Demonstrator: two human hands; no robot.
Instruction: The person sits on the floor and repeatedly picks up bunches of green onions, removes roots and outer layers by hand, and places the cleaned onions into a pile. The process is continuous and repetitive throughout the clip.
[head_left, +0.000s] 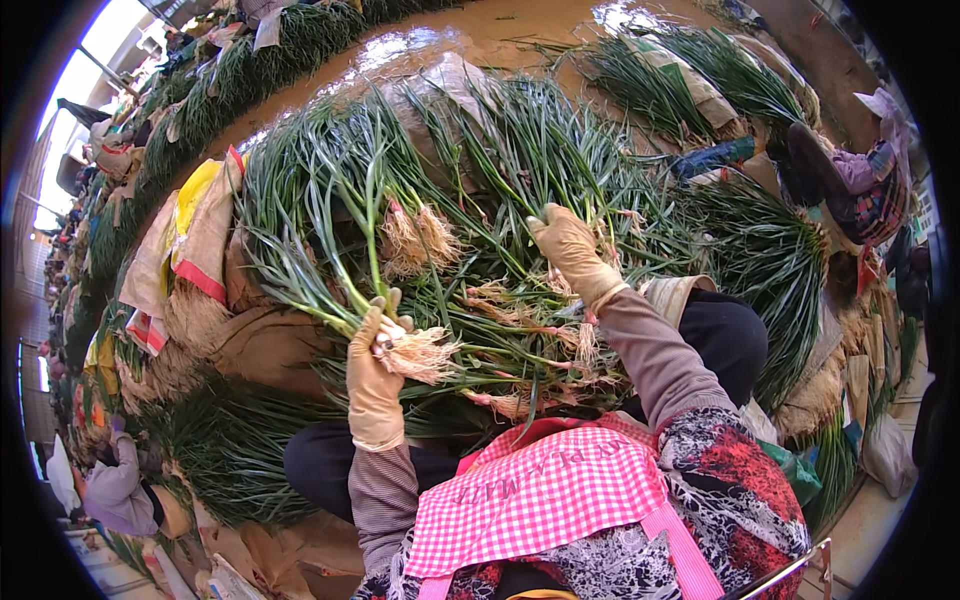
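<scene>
My left hand (376, 367), in a tan rubber glove, is shut around a small bunch of green garlic stalks (352, 289). The pale bulbs and stringy roots (420, 354) of that bunch point right, and its leaves reach up and left. My gloved right hand (570, 251) is over the pile, fingers curled among the green leaves; whether it grips a stalk is hidden. Loose green garlic plants (525, 322) with pinkish stem bases lie between my legs. Beyond my left hand rests another rooted bunch (420, 236), amid a broad heap of long leaves (315, 165).
At left, woven sacks (202, 232) cover rooted bundles. A plastic-wrapped mound (450, 90) stands ahead, before wet brown floor (495, 37). More leafy bundles (757, 277) lie to the right. One person (862, 176) sits at far right, another (124, 487) at lower left.
</scene>
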